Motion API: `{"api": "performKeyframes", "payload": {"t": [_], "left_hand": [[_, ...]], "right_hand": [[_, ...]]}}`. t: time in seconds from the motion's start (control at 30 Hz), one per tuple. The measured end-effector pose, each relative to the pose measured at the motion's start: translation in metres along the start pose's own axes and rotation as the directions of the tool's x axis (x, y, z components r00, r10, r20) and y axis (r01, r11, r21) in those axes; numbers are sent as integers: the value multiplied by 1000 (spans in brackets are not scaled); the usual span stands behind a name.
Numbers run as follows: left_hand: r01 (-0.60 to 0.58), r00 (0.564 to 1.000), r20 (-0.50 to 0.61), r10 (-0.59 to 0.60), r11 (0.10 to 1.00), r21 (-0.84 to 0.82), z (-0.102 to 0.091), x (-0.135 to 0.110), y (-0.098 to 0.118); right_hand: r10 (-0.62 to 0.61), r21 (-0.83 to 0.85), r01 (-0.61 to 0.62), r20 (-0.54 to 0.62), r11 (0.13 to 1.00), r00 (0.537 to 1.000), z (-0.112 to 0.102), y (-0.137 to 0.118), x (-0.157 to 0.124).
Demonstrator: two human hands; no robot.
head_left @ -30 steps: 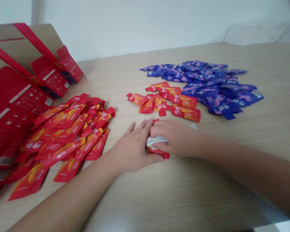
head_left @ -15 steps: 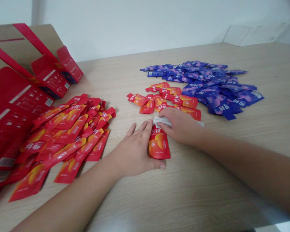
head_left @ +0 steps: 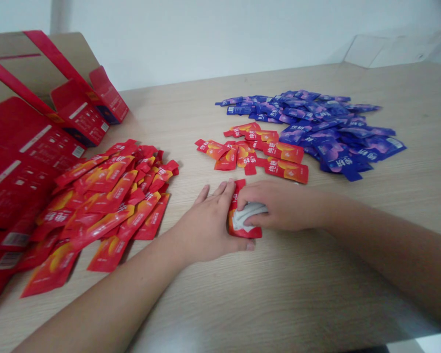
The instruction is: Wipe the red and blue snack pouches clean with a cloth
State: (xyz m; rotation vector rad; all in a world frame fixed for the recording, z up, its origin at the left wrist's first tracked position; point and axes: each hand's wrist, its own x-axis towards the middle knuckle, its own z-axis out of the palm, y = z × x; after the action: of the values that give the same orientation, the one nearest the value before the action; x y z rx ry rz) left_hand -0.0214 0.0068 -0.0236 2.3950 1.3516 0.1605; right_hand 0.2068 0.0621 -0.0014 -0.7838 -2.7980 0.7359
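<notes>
A single red-and-orange pouch [head_left: 235,188] lies flat on the table in front of me. Along its left edge rests my left hand [head_left: 208,223], fingers stretched out and thumb below the pouch's bottom end. My right hand [head_left: 279,203] is closed round a folded white cloth [head_left: 248,215], which it presses on the pouch's lower half. The cloth and fingers cover much of the pouch's print. Just beyond my hands, a loose group of similar red pouches [head_left: 284,169] is spread on the table.
A heap of red pouches [head_left: 110,186] lies at the left, beside red cartons [head_left: 33,142]. At the back right is a pile of purple-blue pouches [head_left: 334,132]. The pale wooden table [head_left: 297,289] meets a white wall [head_left: 213,39] behind.
My right hand has drawn the white cloth from the pouch's top end down towards me, onto its lower half. My left hand has stayed at the pouch's edge. The view has shifted slightly.
</notes>
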Motion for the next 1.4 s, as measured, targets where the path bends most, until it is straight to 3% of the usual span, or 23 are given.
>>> {"api": "performKeyframes", "payload": {"t": [0.2, 0.33, 0.53, 0.7, 0.87, 0.93, 1.0, 1.1, 1.2, 1.3, 1.4], "left_hand": [[9, 1000, 19, -10, 999, 47, 2, -1, 1], [30, 1000, -3, -30, 991, 134, 8, -8, 11], [-150, 989, 17, 150, 972, 179, 10, -12, 28], [-25, 999, -38, 37, 956, 292, 3, -9, 30], [128, 987, -134, -90, 941, 314, -6, -12, 24], [149, 978, -186, -99, 948, 281, -9, -12, 21], [147, 975, -200, -94, 953, 266, -11, -11, 19], [114, 985, -150, -80, 965, 235, -17, -12, 14], [97, 992, -93, -81, 979, 180, -23, -13, 7], [-19, 999, -28, 24, 986, 167, -23, -11, -3], [-103, 995, 22, 101, 980, 172, -18, -5, -14]], "right_hand": [[131, -162, -176, -253, 971, 959, 18, 23, 8], [176, -111, -239, -400, 965, 900, 25, 34, 12], [262, 115, -247, -637, 962, 725, 25, 45, 12], [343, 243, -244, -724, 939, 599, 21, 43, 11], [318, 267, -173, -826, 948, 465, 20, 39, 7], [285, 254, -129, -839, 958, 463, 21, 36, 6], [259, 238, -108, -822, 965, 508, 22, 33, 4], [250, 221, -120, -786, 968, 565, 22, 28, 3], [244, 212, -124, -783, 969, 572, 22, 27, 3], [230, 215, -98, -775, 972, 589, 22, 29, 2], [190, 200, -64, -716, 978, 672, 23, 26, -1]]}}
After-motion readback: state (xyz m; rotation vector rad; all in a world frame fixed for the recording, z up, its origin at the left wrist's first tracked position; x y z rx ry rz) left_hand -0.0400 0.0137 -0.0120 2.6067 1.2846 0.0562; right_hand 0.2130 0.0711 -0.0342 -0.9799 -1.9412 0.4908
